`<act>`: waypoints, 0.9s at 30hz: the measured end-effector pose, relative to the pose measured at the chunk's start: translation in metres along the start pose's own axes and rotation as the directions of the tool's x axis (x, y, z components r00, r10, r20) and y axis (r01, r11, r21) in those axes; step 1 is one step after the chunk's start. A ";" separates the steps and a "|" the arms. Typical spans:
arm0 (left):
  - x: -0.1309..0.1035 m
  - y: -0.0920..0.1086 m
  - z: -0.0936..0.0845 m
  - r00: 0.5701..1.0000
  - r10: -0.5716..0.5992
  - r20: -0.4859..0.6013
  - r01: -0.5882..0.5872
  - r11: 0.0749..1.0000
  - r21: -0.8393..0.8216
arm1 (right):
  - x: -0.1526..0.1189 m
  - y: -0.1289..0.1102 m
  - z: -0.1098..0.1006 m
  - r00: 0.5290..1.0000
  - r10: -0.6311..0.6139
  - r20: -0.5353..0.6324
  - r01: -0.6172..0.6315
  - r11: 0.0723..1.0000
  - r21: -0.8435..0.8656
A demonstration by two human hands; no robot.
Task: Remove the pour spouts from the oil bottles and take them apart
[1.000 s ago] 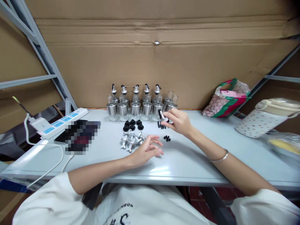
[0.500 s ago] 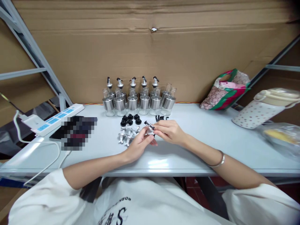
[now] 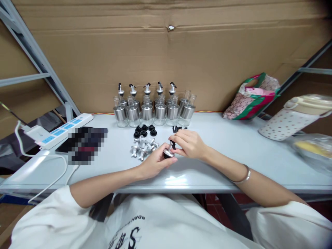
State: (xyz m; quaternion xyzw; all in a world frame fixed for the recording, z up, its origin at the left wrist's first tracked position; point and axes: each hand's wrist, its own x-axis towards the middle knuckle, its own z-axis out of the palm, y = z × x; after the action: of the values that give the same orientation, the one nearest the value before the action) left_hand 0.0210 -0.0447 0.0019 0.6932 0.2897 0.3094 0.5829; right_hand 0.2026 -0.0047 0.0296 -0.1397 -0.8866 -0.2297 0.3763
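My left hand (image 3: 155,162) is closed around the base of a silver pourer spout (image 3: 169,152) with a black stopper underneath. At the top of that spout, my right hand (image 3: 190,143) pinches a small black flip cap (image 3: 172,144), partly hidden by its fingers. Loose silver spouts (image 3: 143,148) lie in a pile just left of my hands. Behind them sit several black stoppers (image 3: 144,130). A few small black caps (image 3: 178,129) lie beyond my right hand.
Two rows of glass bottles with steel sleeves (image 3: 147,113) stand against the cardboard; several back ones carry pourers. A power strip (image 3: 64,129) and blurred-out dark item (image 3: 85,145) lie left. A bag (image 3: 250,98), dotted flask (image 3: 287,121) and plastic-wrapped item (image 3: 312,152) are at right.
The spout has turned more upright in my left hand, so its silver flange and black stopper now show. My right fingers have shifted over the cap at its top.
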 end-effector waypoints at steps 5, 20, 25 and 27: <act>-0.002 0.000 -0.002 0.991 0.098 0.092 -0.111 0.982 0.154 | -0.003 0.000 -0.002 0.979 0.179 -0.096 -0.159 0.970 0.185; 0.001 0.007 -0.001 0.999 -0.027 -0.017 0.025 0.997 -0.080 | -0.047 0.086 -0.006 0.609 0.645 0.463 -0.682 0.723 -0.111; 0.000 0.007 -0.001 0.999 -0.031 -0.018 0.030 0.996 -0.078 | -0.059 0.097 -0.007 0.485 0.633 0.603 -0.679 0.707 -0.197; 0.000 0.006 -0.001 0.999 -0.034 -0.017 0.033 0.997 -0.075 | -0.061 0.101 -0.008 0.472 0.629 0.617 -0.674 0.709 -0.208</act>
State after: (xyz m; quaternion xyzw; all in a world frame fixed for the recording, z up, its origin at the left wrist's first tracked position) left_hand 0.0206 -0.0448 0.0076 0.6631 0.2945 0.3165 0.6111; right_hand 0.2912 0.0730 0.0198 -0.5241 -0.8445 0.0229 0.1078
